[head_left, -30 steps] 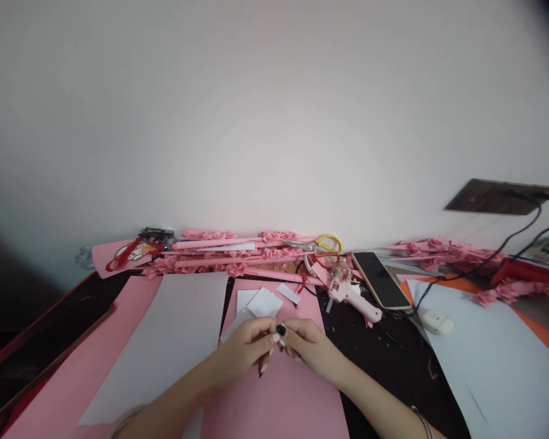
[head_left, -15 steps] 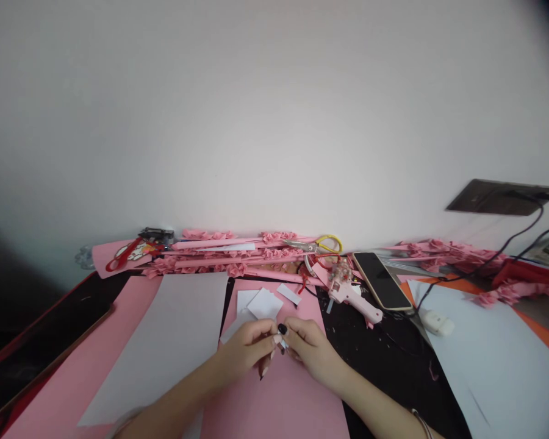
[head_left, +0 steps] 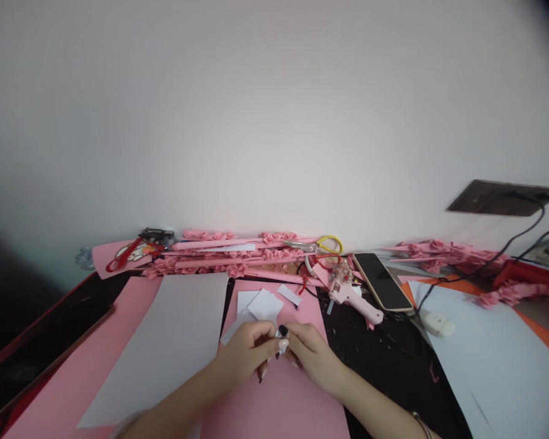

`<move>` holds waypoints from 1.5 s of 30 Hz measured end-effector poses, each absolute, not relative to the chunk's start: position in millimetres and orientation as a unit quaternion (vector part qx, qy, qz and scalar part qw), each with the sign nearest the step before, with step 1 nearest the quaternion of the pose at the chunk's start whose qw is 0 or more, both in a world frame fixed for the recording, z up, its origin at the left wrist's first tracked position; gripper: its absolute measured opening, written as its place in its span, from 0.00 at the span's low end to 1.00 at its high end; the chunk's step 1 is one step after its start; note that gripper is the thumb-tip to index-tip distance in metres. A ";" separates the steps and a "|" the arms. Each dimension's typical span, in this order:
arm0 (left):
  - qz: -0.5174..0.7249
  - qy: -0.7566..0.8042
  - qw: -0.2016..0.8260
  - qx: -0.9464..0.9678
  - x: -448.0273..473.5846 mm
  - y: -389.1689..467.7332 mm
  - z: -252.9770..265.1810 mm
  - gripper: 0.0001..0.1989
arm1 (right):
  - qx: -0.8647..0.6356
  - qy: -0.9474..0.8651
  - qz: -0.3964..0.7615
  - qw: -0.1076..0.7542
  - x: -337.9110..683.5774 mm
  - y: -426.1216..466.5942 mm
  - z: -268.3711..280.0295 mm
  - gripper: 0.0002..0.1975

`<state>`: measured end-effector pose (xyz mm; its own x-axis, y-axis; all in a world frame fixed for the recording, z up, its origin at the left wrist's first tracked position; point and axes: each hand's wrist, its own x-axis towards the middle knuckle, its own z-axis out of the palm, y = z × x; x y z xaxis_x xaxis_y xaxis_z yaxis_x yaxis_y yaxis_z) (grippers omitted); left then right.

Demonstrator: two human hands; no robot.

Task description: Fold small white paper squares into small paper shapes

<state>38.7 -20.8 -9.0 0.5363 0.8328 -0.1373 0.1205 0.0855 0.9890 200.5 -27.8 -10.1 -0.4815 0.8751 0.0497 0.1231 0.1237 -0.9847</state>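
Note:
My left hand (head_left: 249, 350) and my right hand (head_left: 312, 355) meet above a pink paper sheet (head_left: 277, 408). Both are closed, pinching a small piece of white paper (head_left: 282, 350) between thumbs and fingertips. Most of that piece is hidden by the fingers, so its shape is hard to tell. Just beyond my fingers, several small white paper squares (head_left: 265, 303) lie loosely overlapped on the pink sheet. A narrow white paper strip (head_left: 289, 295) rests to their right.
Along the wall lie pink paper flower stems (head_left: 201, 263) and yellow-handled scissors (head_left: 329, 244). Right of my hands are a pink glue gun (head_left: 357, 302), a phone (head_left: 383, 281) and a white case (head_left: 438, 323). White sheets (head_left: 165, 347) lie on both sides. Black cords run from the wall socket (head_left: 498, 197).
My fingertips have shifted slightly on the small white paper, the left thumb sliding a little toward the right hand. Everything else stays where it was.

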 end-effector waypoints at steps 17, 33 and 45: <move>0.319 0.374 0.592 0.638 36.2 -20.3 -1.0 0.14 | -0.384 -0.677 0.495 0.386 200.0 -29.5 -5.3 0.07; 0.306 0.369 0.629 0.612 37.8 -19.2 -2.8 0.12 | -0.400 -0.811 0.264 0.336 209.5 -28.5 1.9 0.11; 0.290 0.384 0.608 0.632 39.6 -23.2 -3.5 0.11 | -0.384 -0.848 0.252 0.265 210.6 -24.3 2.1 0.09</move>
<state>39.6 -23.2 -3.5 0.5364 0.8380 -0.1005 0.1329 0.0337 0.9906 210.6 -24.3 2.1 -0.5640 0.7852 0.2557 0.5181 0.5776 -0.6309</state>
